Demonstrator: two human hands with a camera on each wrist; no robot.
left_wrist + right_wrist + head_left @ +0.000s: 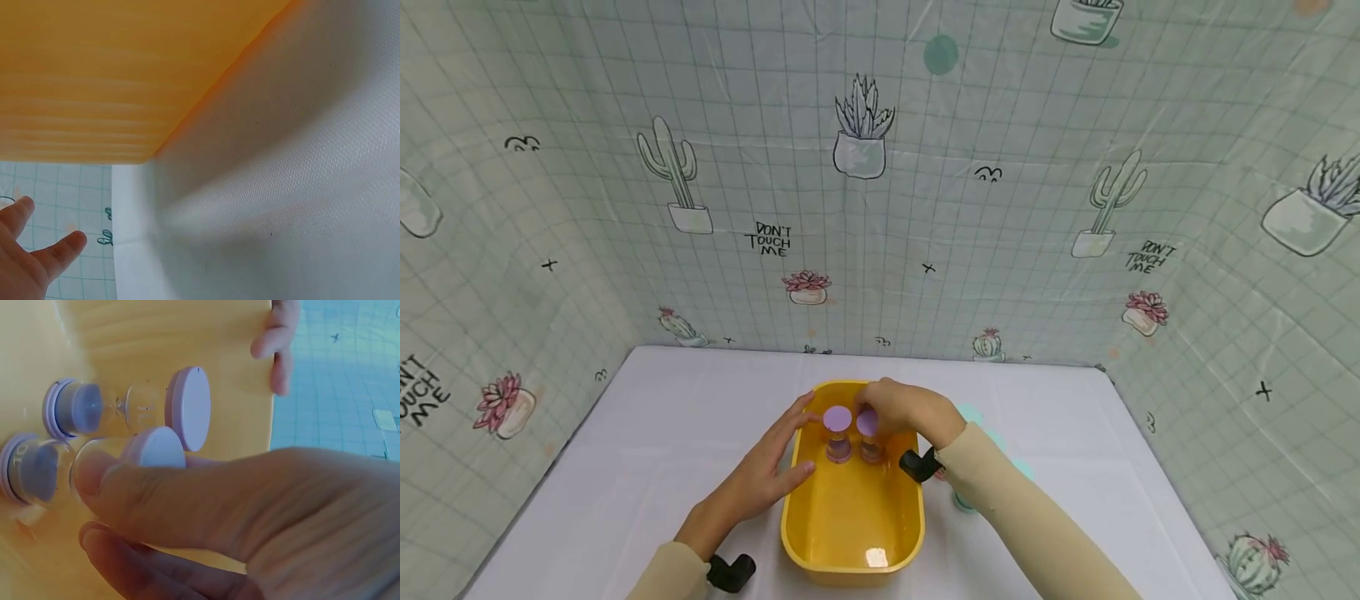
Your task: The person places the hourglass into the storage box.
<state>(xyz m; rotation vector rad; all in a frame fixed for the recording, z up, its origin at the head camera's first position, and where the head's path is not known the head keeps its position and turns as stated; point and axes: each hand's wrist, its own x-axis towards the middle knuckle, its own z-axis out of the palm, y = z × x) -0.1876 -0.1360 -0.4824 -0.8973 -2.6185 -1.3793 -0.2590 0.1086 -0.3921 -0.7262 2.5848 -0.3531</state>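
Observation:
A yellow plastic bin (850,512) stands on the table with two purple-capped hourglasses inside, upright side by side near its far end. My right hand (913,410) reaches over the bin's right side and grips the right-hand hourglass (867,422); the thumb lies along its glass in the right wrist view. Dark sand sits in the lower bulb of the other hourglass (190,409), just left of the held one. My left hand (763,471) is at the bin's left rim with fingers spread and thumb apart. In the left wrist view, its fingers show beside the bin's outer wall (125,81).
Mint-green objects (966,502) stand on the table right of the bin, partly hidden behind my right forearm. A white cloth (700,400) covers the table. Behind and at both sides hangs a grid-patterned curtain (865,217) with cactus drawings.

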